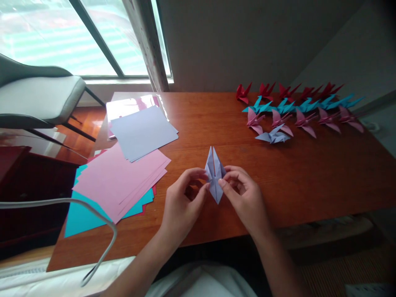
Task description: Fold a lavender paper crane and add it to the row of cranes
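Between my two hands is a pale lavender origami piece point(215, 175), a folded diamond shape with a slit between its two upper points, which point away from me. My left hand point(187, 192) pinches its left edge between thumb and fingers. On the other side, my right hand point(243, 192) grips the right edge, its thumb lying on the front face. The piece is held over the front part of the wooden table point(198, 123). A finished lavender paper crane point(274, 135) stands farther off to the right.
Rows of red cranes point(286, 91), blue cranes point(284, 106) and pink cranes point(305, 119) line the back right. Lavender sheets point(145, 132), pink sheets point(123, 177) and blue sheets point(83, 218) lie on the left. A white cable point(93, 208) curves across the lower left; a chair point(40, 97) stands beyond.
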The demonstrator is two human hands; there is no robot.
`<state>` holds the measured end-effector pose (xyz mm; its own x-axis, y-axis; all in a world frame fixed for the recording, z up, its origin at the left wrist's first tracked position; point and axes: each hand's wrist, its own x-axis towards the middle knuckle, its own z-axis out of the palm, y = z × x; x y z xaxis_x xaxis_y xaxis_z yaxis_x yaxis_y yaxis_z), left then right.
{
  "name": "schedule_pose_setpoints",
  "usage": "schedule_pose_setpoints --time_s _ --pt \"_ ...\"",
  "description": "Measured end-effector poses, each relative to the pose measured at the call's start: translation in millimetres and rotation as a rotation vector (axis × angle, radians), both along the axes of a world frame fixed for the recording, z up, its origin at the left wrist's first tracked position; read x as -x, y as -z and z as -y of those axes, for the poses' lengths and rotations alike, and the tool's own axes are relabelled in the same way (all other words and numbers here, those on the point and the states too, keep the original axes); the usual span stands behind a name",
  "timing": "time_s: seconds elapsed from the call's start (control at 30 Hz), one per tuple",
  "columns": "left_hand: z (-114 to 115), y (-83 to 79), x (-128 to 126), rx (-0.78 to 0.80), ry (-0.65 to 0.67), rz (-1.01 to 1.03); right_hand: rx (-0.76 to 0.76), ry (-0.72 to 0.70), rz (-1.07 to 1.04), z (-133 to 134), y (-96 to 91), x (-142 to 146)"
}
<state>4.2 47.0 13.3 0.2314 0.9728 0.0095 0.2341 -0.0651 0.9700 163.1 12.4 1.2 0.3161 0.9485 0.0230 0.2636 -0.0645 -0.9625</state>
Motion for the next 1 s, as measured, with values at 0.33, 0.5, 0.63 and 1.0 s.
schedule_pose_setpoints --time_s 0.33,0.5,0.63,1.0 --pt "-7.1 1.5 -6.5 0.054 0.006 0.068 -0.021 0.039 -0.184 4.4 9.8 6.1" --pt "-6.2 2.5 -5.1 -0.003 0.014 0.048 -0.080 0.059 -0.054 5.1 13.8 7.1" --pt "-5.4 3.3 -4.5 -0.046 0.004 0.032 -0.095 0.017 -0.054 5.6 10.6 6.3" --pt "-1.8 3.7 -6.3 -0.057 0.014 0.069 -0.167 -0.028 0.137 4.3 -0.3 2.6"
